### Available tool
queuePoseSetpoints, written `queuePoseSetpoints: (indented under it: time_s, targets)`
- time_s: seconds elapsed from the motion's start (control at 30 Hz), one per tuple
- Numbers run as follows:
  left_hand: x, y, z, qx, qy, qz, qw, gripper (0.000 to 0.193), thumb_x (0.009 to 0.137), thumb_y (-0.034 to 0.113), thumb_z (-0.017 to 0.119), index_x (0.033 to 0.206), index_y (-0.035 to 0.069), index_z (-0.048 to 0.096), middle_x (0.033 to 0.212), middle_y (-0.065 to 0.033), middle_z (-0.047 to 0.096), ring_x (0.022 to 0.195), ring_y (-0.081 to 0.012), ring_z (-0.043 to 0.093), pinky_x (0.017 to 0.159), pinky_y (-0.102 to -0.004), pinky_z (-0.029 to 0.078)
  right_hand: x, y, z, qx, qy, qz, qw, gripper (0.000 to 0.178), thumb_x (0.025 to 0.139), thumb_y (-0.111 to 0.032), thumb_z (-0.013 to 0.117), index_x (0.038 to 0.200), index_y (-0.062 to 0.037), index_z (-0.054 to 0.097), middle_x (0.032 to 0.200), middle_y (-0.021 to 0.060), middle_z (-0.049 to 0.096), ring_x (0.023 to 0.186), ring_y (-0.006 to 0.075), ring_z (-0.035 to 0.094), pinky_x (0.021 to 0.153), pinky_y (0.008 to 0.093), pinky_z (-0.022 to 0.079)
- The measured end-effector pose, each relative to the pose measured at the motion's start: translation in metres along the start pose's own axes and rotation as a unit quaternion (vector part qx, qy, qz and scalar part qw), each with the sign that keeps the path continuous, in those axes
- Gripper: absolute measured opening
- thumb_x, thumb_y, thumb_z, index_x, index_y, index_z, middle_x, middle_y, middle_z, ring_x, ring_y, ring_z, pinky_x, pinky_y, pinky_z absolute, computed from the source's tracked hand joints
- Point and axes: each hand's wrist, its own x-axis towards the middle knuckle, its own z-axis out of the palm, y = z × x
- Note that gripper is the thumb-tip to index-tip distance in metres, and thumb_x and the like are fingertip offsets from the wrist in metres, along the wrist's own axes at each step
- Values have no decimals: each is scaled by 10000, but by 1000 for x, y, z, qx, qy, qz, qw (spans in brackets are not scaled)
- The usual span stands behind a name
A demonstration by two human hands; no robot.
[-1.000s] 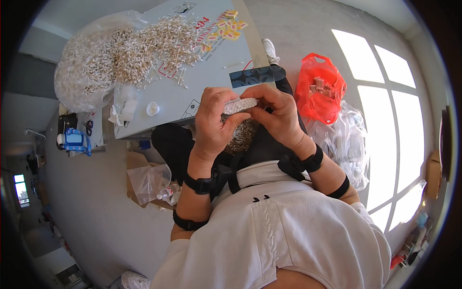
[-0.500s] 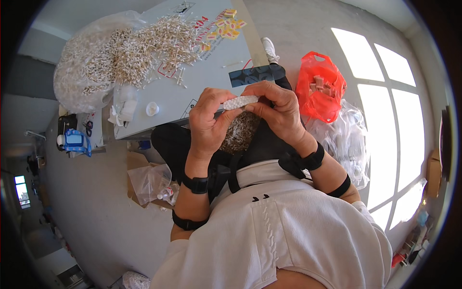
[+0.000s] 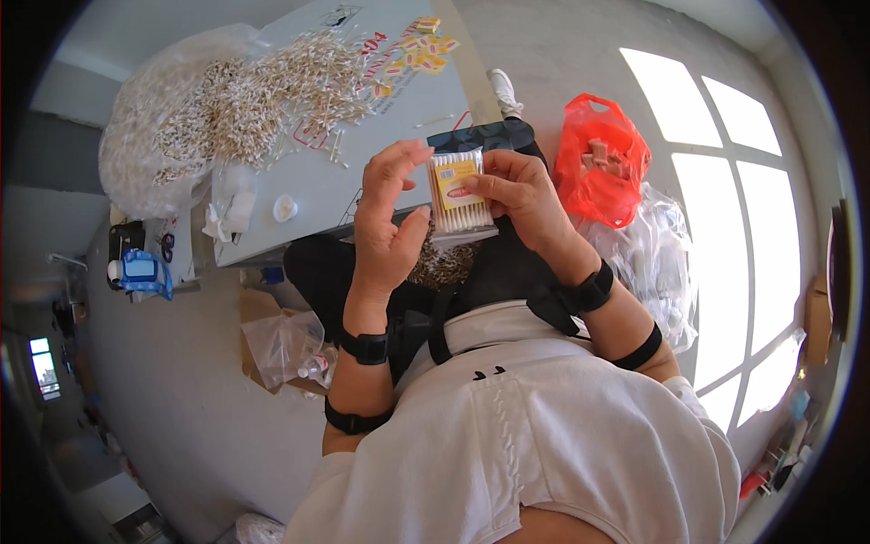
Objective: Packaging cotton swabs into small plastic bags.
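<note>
In my right hand [image 3: 530, 201] is a clear packet of cotton swabs [image 3: 460, 218], pinched at its right side, with the thumb across its front. A yellow label card [image 3: 450, 189] shows through the packet, and the swabs stand side by side with white tips at the top and lower ends. My left hand [image 3: 388, 231] is open beside the packet's left edge, thumb and fingers apart. Beneath the packet, a mass of loose swabs [image 3: 442, 266] lies at my lap, partly hidden by the packet and my left hand.
Loose swabs [image 3: 294, 91] spill from a large clear bag [image 3: 131, 145] across the grey table [image 3: 313, 204]. Yellow cards [image 3: 426, 62] lie at its far side and a small white cup [image 3: 285, 208] near its front edge. Right of my leg are a red bag [image 3: 580, 186] and clear plastic bags [image 3: 666, 272].
The packet was held edge-on between both hands; now its labelled face is turned up toward me. My left hand has let go and moved slightly away, while my right keeps its grip.
</note>
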Motion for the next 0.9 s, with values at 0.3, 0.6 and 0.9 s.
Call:
queuePoseSetpoints:
  time_s: [0.3,0.6,0.9]
  targets:
    - [-4,-8,4,127,-74,142,979,423,665,35,805,1071,75,694,1110,-75,662,1022,-280,597,879,-370,504,-2,-1,-5,106,-29,107,988,311,901,-81,657,1205,-21,630,890,24,638,691,48,556,596,190,463]
    - [-5,-7,6,68,-24,68,995,335,685,55,821,980,29,666,918,-87,658,865,-260,614,757,-333,513,-15,-12,11,-234,-21,-252,939,410,742,48,726,1138,-38,661,969,19,631,756,78,530,652,210,446]
    - [-4,-4,2,74,-48,102,991,318,670,50,824,940,27,659,909,-82,648,819,-250,601,727,-328,503,-17,-10,9,-236,-14,-233,943,261,755,32,738,1001,-10,661,869,50,618,707,107,552,630,243,456]
